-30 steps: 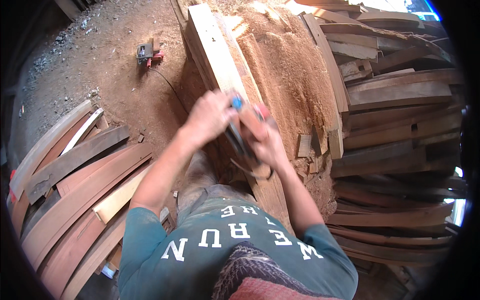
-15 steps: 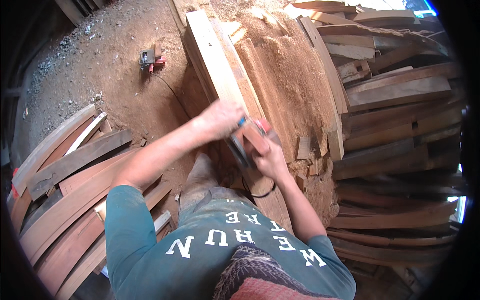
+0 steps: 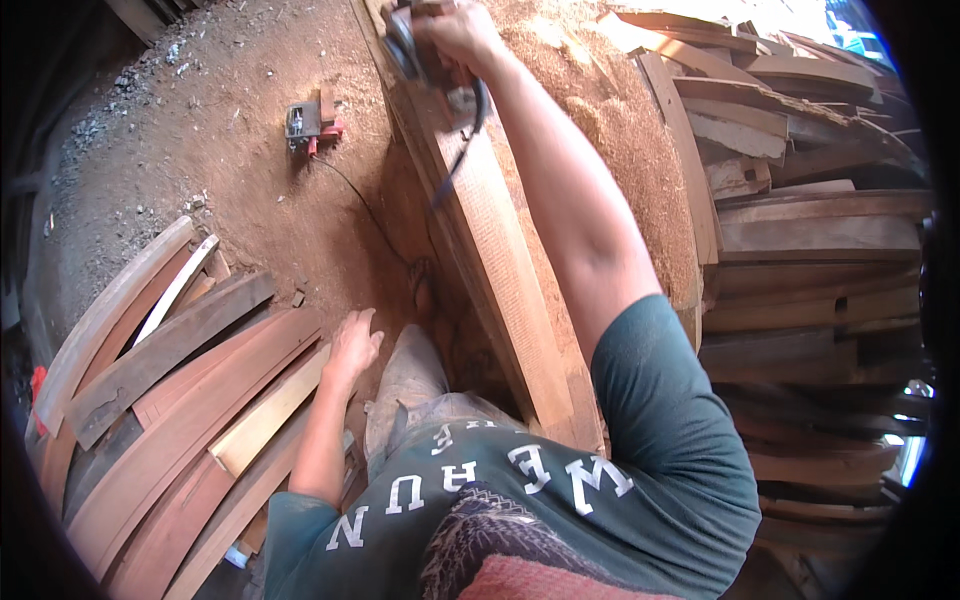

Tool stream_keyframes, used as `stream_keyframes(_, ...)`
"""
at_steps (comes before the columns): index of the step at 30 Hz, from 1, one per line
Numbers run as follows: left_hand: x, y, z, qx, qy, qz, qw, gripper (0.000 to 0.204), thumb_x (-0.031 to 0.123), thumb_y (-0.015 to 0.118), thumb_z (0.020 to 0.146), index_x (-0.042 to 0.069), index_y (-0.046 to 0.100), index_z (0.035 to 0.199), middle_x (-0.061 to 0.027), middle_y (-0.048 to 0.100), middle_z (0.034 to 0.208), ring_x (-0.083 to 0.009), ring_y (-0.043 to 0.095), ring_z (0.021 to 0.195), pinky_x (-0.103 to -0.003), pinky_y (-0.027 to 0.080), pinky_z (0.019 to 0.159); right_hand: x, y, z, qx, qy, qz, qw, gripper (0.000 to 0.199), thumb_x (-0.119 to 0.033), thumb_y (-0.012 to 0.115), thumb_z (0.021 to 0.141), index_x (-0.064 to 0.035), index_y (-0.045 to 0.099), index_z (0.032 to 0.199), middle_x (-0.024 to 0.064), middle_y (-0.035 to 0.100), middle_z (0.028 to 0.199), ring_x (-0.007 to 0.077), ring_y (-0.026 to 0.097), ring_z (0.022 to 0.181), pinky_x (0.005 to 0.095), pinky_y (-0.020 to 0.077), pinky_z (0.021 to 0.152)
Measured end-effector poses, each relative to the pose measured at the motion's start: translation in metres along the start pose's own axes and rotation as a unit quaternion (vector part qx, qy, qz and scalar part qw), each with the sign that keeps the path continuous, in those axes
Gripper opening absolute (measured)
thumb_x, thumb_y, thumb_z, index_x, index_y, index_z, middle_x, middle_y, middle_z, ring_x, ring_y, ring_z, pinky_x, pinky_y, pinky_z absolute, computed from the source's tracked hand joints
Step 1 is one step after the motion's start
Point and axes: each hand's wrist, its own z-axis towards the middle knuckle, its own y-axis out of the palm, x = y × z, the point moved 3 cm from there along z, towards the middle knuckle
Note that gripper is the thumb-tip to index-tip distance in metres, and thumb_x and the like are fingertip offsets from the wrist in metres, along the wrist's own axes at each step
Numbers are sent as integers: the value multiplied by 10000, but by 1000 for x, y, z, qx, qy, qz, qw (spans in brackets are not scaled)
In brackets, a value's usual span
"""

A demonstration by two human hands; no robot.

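Observation:
At the far end of a long squared wooden beam, my right hand grips a dark corded power tool. The tool rests on or just over the beam's top face; its exact kind is hard to make out, and the frame's upper edge cuts part of it off. Its black cable hangs back across the beam. My left hand hangs free beside my leg, fingers loosely apart and holding nothing, near the ends of stacked boards.
A second power tool with red parts lies on the dusty ground left of the beam, its cord trailing towards my feet. Sawdust is heaped along the beam's right. Curved timber pieces are piled high at the right.
My right hand has carried the power tool from near my body to the beam's far end. My left hand has left the tool and dropped to my left side.

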Motion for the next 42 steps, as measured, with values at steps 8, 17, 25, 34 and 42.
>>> stream_keyframes(8, -28, 76, -16, -61, -68, -94, 991, 577, 238, 732, 975, -18, 595, 1473, -297, 632, 1459, -443, 587, 1385, -491, 464, 1190, 17, 4, -122, 34, 30, 123, 991, 220, -234, 664, 944, -133, 784, 1098, 81, 685, 687, 156, 665, 560, 358, 543, 522)
stream_keyframes(17, 8, 125, -46, -69, -77, -148, 984, 576, 249, 744, 965, -10, 615, 1464, -283, 700, 1359, -439, 652, 1307, -485, 508, 1141, 95, -3, -569, 20, 96, 115, 989, 262, -83, 654, 971, -52, 728, 1220, 179, 774, 1180, 340, 751, 1151, 436, 583, 1005)
stream_keyframes(25, 10, 193, -91, -148, -73, -90, 982, 565, 282, 728, 967, -25, 637, 1433, -274, 689, 1404, -411, 647, 1342, -474, 513, 1135, 116, -7, -727, 18, 215, 97, 972, 313, -26, 717, 886, 0, 715, 1198, 137, 779, 1044, 183, 748, 1006, 353, 591, 905)
stream_keyframes(34, -30, 157, -73, -63, -128, -159, 977, 543, 266, 746, 946, -27, 668, 1396, -249, 762, 1247, -370, 727, 1216, -449, 555, 1060, 81, -12, -397, 28, 60, 53, 996, 261, -114, 647, 904, -39, 756, 1129, 256, 783, 1000, 378, 789, 1001, 464, 606, 882)
stream_keyframes(42, -146, 167, -49, -4, -208, -235, 950, 542, 268, 741, 958, -35, 666, 1400, -236, 783, 1171, -338, 757, 1124, -433, 569, 1014, -2, -19, -111, 11, 0, 24, 1000, 264, -204, 619, 964, -148, 808, 1137, 153, 769, 821, 283, 769, 730, 413, 620, 664)
